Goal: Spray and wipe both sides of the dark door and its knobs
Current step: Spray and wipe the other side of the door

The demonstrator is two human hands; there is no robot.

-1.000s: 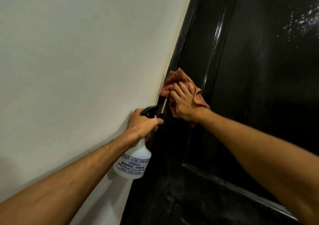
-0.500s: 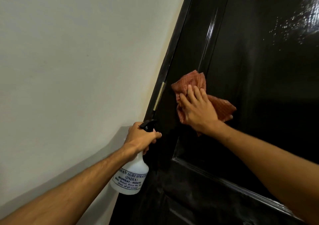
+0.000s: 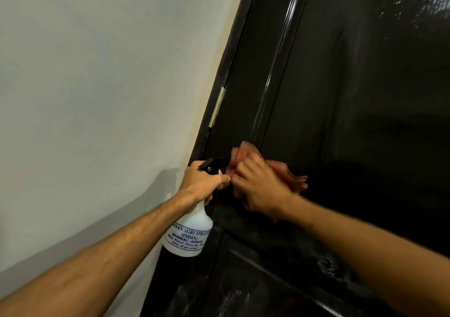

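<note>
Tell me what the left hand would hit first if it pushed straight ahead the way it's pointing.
Likely the door's hinge-side edge: the left hand holds the spray bottle aimed at it, just below the hinge. The right hand with the cloth sits close beside; depth is unclear.

the white spray bottle label reads "ssan agri spray", "(india)", "mumbai - 400072"

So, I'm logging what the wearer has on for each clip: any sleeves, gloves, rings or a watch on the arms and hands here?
Nothing worn shows. Both forearms are bare up to the picture's edge, with no sleeves in view. The left hand and right hand have no gloves, and no watch, bracelet or ring is visible; the right hand is slightly blurred.
</note>
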